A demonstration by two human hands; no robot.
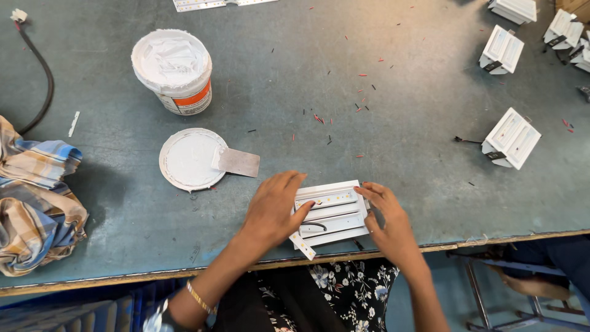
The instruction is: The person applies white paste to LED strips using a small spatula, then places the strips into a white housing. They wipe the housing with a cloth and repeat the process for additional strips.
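Observation:
A white rectangular light housing (332, 215) lies near the front edge of the grey-green table (369, 123). Narrow LED strips (326, 200) sit in its channels, and one strip (302, 245) sticks out at the lower left corner. My left hand (273, 206) rests on the housing's left side, thumb pressing on the top strip. My right hand (387, 218) grips the housing's right end with its fingertips at the upper right corner. A short black wire (313, 226) shows inside the housing.
A tub of white paste (173, 69) stands at the back left. Its lid (190, 158) lies in front with a flat metal spreader (236, 162) on it. A plaid cloth (34, 197) and black cable (43, 80) are at the left. Several white housings (510, 138) lie right.

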